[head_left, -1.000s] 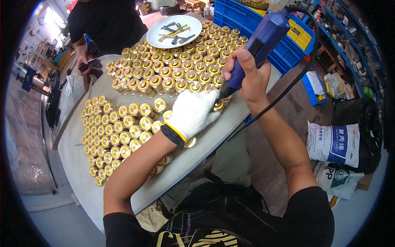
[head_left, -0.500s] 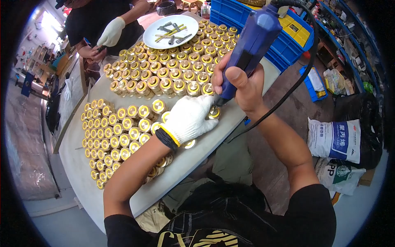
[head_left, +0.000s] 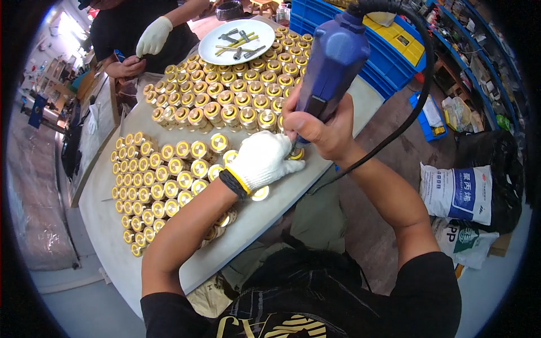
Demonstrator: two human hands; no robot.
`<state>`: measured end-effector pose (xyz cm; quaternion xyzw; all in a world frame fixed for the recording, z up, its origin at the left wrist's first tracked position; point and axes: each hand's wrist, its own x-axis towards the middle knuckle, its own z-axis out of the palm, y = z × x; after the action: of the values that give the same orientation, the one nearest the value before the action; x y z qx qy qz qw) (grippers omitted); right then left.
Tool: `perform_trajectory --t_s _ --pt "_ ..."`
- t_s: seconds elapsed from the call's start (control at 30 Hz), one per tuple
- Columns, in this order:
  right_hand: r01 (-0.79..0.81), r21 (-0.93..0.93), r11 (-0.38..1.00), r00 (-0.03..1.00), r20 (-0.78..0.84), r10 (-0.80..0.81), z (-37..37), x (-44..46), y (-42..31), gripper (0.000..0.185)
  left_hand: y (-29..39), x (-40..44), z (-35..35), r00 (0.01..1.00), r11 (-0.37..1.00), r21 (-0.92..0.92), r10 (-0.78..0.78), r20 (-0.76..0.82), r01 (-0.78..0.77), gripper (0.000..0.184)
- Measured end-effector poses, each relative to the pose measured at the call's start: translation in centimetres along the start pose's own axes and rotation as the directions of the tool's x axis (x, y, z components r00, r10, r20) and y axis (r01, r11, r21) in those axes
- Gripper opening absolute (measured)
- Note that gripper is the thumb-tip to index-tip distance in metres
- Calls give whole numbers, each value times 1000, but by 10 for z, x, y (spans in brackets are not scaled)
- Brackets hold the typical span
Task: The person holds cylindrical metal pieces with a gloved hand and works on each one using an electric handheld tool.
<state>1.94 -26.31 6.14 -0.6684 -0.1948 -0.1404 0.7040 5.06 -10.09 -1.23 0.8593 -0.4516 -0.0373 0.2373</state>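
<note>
My right hand [head_left: 331,130], bare, is wrapped round a blue-purple electric screwdriver [head_left: 333,59] with a black cable at its top. The tool slants down toward a brass cylinder with a yellow ring [head_left: 299,154] near the table's edge. My fingers and glove hide the tool's tip, so its contact with the brass is not plain. In a white knitted glove, my left hand [head_left: 262,160] is closed round the side of this same cylinder, thumb toward the edge. Many similar brass cylinders [head_left: 200,168] stand upright left of the glove, and another group [head_left: 225,97] stands beyond it.
A white plate [head_left: 209,44] with grey metal bits and yellow sticks rests on the far cylinders. Across the table, a co-worker's gloved hand [head_left: 154,37] meets their bare one. Blue crates [head_left: 378,79] stand beyond the table, and white sacks [head_left: 456,191] lie at right.
My right hand has brought the electric screwdriver slightly left and lower, more over the cylinder. My left hand stays at the cylinder. The co-worker's gloved hand has shifted slightly.
</note>
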Motion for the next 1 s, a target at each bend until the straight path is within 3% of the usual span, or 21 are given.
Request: perform_trajectory --t_s 0.03,0.07,0.13,0.27,0.33,0.43,0.5,0.53,0.67,0.73,0.9,1.0 --pt "-2 -1 1000 1000 0 2 1 -1 0 25 -3 -1 6 992 998 30 60 -110 -57 44" --pt "14 -6 1000 1000 -19 -14 2 -1 0 25 2 0 -1 992 998 29 60 -110 -57 44" --pt "31 -11 999 999 -36 -32 4 -1 -1 26 15 3 -20 984 992 71 -114 134 105 49" --pt "-52 91 994 996 -74 59 3 0 -1 25 13 2 -15 987 993 74 -102 121 93 49" --pt "-76 118 990 992 -93 87 5 0 1 24 12 1 -15 999 999 18 -40 37 40 48" --pt "-84 253 964 977 -169 130 7 0 2 24 10 1 -9 994 995 34 -94 63 92 47" --pt "-96 88 991 987 -120 107 6 -2 1 22 13 2 -15 990 993 40 -112 90 109 46" --pt "-98 90 991 987 -117 108 8 -2 1 22 14 2 -17 985 991 48 -126 118 121 45" --pt "-83 69 994 964 -246 98 20 -4 -1 19 15 0 -12 990 991 53 -127 54 124 43" --pt "-76 74 994 952 -291 95 25 -6 0 18 8 -1 -2 999 997 59 -52 -12 52 41" --pt "41 -12 999 856 -515 -42 41 -17 8 17 16 -4 -9 996 991 94 -94 10 92 39" --pt "-10 -115 993 863 -502 -49 44 -22 2 20 17 -4 -10 999 997 54 -50 -22 51 38"
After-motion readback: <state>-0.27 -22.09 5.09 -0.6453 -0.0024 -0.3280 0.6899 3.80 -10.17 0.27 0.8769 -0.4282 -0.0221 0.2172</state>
